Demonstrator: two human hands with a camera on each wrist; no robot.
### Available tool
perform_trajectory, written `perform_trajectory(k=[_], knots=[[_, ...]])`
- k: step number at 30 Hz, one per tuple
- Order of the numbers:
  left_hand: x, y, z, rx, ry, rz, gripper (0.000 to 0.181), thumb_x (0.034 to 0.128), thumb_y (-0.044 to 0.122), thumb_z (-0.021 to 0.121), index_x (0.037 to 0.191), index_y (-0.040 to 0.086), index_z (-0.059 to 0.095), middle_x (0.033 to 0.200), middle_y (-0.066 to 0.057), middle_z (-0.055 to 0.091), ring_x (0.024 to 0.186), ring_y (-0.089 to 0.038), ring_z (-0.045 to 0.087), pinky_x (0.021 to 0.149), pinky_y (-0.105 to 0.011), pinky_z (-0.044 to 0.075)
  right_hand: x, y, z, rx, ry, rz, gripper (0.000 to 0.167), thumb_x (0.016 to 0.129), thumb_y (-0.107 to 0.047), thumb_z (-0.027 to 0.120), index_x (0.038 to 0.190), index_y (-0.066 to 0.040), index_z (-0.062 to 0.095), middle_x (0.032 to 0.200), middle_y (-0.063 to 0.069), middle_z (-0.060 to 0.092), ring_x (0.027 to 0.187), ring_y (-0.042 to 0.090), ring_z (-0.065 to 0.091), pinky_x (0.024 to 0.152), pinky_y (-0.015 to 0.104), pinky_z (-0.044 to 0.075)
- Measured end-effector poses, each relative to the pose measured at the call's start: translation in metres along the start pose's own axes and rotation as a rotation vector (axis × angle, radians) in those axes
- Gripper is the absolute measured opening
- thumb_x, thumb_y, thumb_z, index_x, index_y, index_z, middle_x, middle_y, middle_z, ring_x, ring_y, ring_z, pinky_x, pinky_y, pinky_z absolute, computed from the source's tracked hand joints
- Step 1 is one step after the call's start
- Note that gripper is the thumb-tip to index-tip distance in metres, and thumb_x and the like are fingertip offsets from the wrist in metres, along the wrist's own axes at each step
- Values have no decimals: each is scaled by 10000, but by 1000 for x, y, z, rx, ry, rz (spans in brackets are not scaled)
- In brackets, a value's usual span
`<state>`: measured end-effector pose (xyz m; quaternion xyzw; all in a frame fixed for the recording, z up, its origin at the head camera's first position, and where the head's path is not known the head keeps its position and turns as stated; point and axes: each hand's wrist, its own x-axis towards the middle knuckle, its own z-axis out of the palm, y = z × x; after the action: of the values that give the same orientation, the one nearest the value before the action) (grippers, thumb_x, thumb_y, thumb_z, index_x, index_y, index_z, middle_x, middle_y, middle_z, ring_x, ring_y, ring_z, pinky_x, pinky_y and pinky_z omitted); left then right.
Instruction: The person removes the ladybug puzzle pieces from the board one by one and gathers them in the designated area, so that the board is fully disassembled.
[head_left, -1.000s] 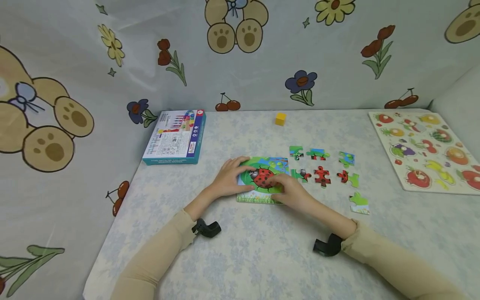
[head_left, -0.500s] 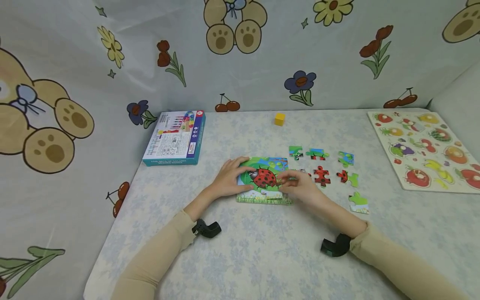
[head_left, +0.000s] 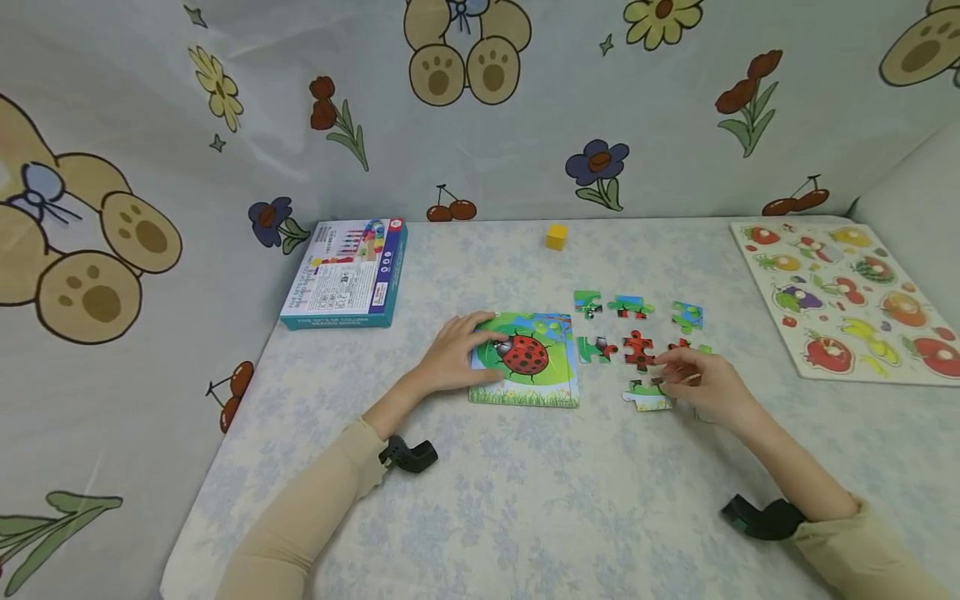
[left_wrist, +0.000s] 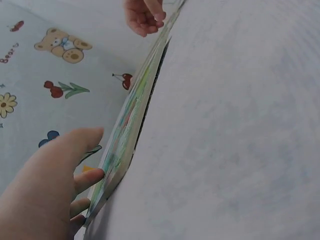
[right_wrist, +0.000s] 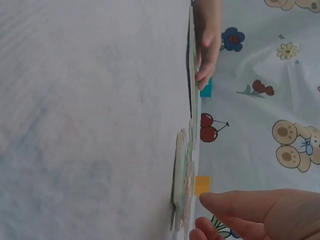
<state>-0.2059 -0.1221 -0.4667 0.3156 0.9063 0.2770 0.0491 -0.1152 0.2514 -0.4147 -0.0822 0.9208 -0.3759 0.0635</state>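
A ladybug puzzle board (head_left: 536, 396) lies flat in mid-table. My left hand (head_left: 456, 354) rests on its left edge, thumb and fingers spread over the picture; the left wrist view shows this hand (left_wrist: 55, 175) beside the board's edge (left_wrist: 131, 132). To the right are several loose jigsaw pieces, among them a red centre one (head_left: 639, 350). At the lower row's grass-edged jigsaw piece (head_left: 645, 398), my right hand (head_left: 708, 383) has its fingertips by the right edge, thumb and finger apart. It partly covers two pieces farther right. In the right wrist view, the thumb (right_wrist: 235, 205) shows above the pieces (right_wrist: 180, 170).
A teal-sided box (head_left: 345, 275) lies at the back left. Near the back edge stands a yellow cube (head_left: 556, 237). A fruit-picture board (head_left: 855, 300) occupies the right side. Printed cloth (head_left: 510, 158) hangs behind the table.
My right hand has moved right from the puzzle board to the loose pieces. A grass-edged jigsaw piece now lies under its fingertips, beside the others. The left hand has stayed on the board.
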Motion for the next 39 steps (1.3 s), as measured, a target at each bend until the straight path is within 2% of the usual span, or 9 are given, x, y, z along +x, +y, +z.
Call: perform_trajectory(k=[2, 5, 9, 13, 18, 23, 29, 32, 39], knots=[[1, -2, 1, -31, 26, -9, 448, 899, 435, 615, 1294, 224, 592, 1523, -43, 353, 1447, -256, 266, 1201, -537, 90, 3, -4, 2, -63, 30, -28, 313, 823, -8, 681, 1128, 33, 626, 962, 176, 639, 783, 84, 549, 621, 206, 476], [0, -4, 3, -78, 74, -18, 347, 961, 324, 556, 1279, 192, 601, 1500, -40, 399, 1428, -250, 308, 1202, -520, 123, 11, -16, 12, -70, 29, -83, 276, 835, -37, 686, 1104, 10, 646, 960, 158, 658, 787, 128, 563, 608, 211, 464], [0, -6, 3, -117, 116, -20, 361, 947, 256, 590, 1296, 164, 582, 1480, -46, 428, 1403, -257, 349, 1188, -508, 191, 27, -42, 36, 1, -55, -183, 254, 846, -47, 682, 1092, 12, 659, 984, 145, 678, 831, 156, 584, 647, 220, 489], [1, -7, 3, -124, 129, -16, 387, 933, 250, 615, 1305, 154, 572, 1473, -62, 435, 1380, -274, 375, 1163, -517, 243, 41, -74, 66, 61, -164, -261, 313, 839, -38, 681, 1142, 27, 638, 1082, 167, 675, 946, 277, 607, 748, 317, 538], [1, -3, 2, -151, 132, -7, 406, 918, 241, 637, 1307, 144, 573, 1470, -83, 440, 1366, -285, 394, 1153, -540, 250, 56, -97, 101, 125, -239, -286, 426, 845, -42, 679, 1254, 26, 580, 1205, 166, 633, 1061, 293, 584, 880, 420, 515], [0, -1, 1, -161, 121, -4, 409, 922, 234, 632, 1314, 139, 566, 1474, -94, 434, 1371, -290, 388, 1149, -554, 248, 65, -106, 121, 146, -203, -271, 412, 816, -19, 705, 1211, 46, 604, 1137, 171, 650, 999, 273, 597, 863, 392, 514], [0, -3, 0, -134, 137, -11, 385, 922, 224, 632, 1295, 142, 582, 1460, -92, 452, 1377, -283, 387, 1145, -550, 260, 76, -110, 127, 273, -156, -224, 283, 819, 50, 668, 1101, 44, 644, 977, 179, 627, 867, 235, 597, 759, 295, 519], [1, -3, 1, -128, 143, 3, 375, 921, 221, 632, 1283, 132, 590, 1454, -109, 457, 1370, -300, 392, 1139, -560, 264, 77, -108, 123, 355, -164, -176, 273, 848, 58, 630, 1119, 35, 642, 978, 182, 614, 858, 211, 605, 743, 238, 521], [1, -3, 2, -121, 128, -10, 331, 956, 173, 572, 1285, 146, 591, 1473, -103, 428, 1376, -304, 376, 1155, -553, 236, 65, -81, 84, 410, -159, -54, 314, 881, -8, 623, 1191, 34, 605, 1044, 191, 620, 864, 111, 613, 738, 212, 535]])
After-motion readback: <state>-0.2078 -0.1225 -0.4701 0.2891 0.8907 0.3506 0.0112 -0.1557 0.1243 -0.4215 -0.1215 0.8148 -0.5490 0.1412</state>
